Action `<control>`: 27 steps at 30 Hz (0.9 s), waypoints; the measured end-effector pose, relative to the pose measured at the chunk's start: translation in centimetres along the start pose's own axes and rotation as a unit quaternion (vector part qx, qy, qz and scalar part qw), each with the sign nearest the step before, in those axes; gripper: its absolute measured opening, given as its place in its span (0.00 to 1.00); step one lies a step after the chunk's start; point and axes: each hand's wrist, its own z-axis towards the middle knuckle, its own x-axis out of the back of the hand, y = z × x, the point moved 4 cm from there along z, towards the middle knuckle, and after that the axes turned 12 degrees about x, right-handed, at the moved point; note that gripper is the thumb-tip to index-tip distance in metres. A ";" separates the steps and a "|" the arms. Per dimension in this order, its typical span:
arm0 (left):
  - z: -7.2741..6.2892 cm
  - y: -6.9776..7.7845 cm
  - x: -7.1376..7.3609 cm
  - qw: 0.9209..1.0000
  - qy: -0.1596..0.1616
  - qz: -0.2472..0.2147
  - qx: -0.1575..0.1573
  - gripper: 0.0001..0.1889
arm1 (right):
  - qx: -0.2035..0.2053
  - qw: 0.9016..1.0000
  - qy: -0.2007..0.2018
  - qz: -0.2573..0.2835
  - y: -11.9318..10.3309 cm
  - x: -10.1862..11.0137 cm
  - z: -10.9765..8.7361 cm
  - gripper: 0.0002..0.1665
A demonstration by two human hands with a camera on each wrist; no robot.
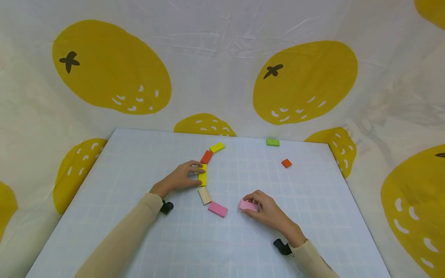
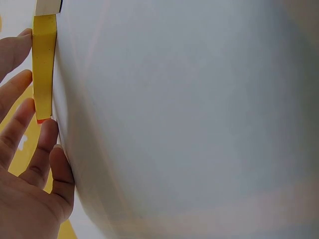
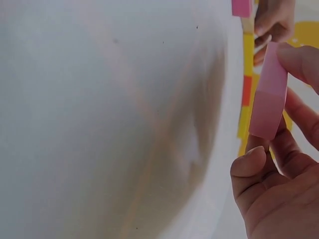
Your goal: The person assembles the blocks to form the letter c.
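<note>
A curved row of small rectangular blocks lies on the white table. My left hand point(image 1: 180, 176) rests its fingertips and thumb on the long yellow block point(image 1: 202, 178) in the middle of that row, fingers fairly straight. At one end of the yellow block comes a red block point(image 1: 206, 156), then another yellow block point(image 1: 217, 147). Toward me the row continues with a plain wooden block point(image 1: 204, 195) and a pink block point(image 1: 218, 209). To the right of the row, my right hand point(image 1: 265, 208) pinches a second pink block point(image 3: 269, 92) between thumb and fingers, held just above the table.
A green block point(image 1: 272, 143) lies near the table's far edge, and an orange-red block point(image 1: 286, 163) sits nearer on the right. Behind the gridded table point(image 1: 139, 239) hangs a pale cloth point(image 1: 215, 69) printed with big yellow fruits.
</note>
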 end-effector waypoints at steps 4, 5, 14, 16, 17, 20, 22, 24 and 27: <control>0.0 0.0 0.0 1.000 0.000 0.000 0.004 0.24 | 0.009 1.000 -0.008 0.000 -0.1 -0.4 0.0 0.18; 0.0 0.0 0.0 1.000 0.000 0.000 0.004 0.24 | 0.011 1.000 -0.011 0.000 -0.1 -0.5 0.0 0.18; 0.1 0.0 0.0 1.000 -0.002 0.001 0.003 0.24 | 0.005 0.999 -0.037 0.020 -0.3 -1.4 0.3 0.17; 0.0 0.0 0.0 1.000 -0.004 0.000 0.005 0.24 | 0.000 0.999 -0.044 0.027 -0.4 -1.6 0.3 0.17; 0.0 0.0 0.0 1.000 -0.004 -0.002 0.006 0.24 | -0.002 0.998 -0.047 0.029 -0.4 -1.7 0.4 0.16; 0.0 0.0 0.0 1.000 -0.004 -0.005 0.006 0.24 | -0.003 0.998 -0.055 0.029 -0.6 -1.9 0.5 0.16; -0.1 0.0 0.0 1.000 -0.005 -0.007 0.007 0.24 | -0.002 0.998 -0.060 0.027 -0.6 -2.1 0.5 0.16; -0.1 0.1 0.0 1.000 -0.005 -0.006 0.009 0.24 | -0.004 0.998 -0.063 0.027 -0.6 -2.2 0.6 0.16; -0.1 0.1 0.0 1.000 -0.005 -0.004 0.011 0.24 | -0.009 0.997 -0.069 0.027 -0.6 -2.4 0.6 0.16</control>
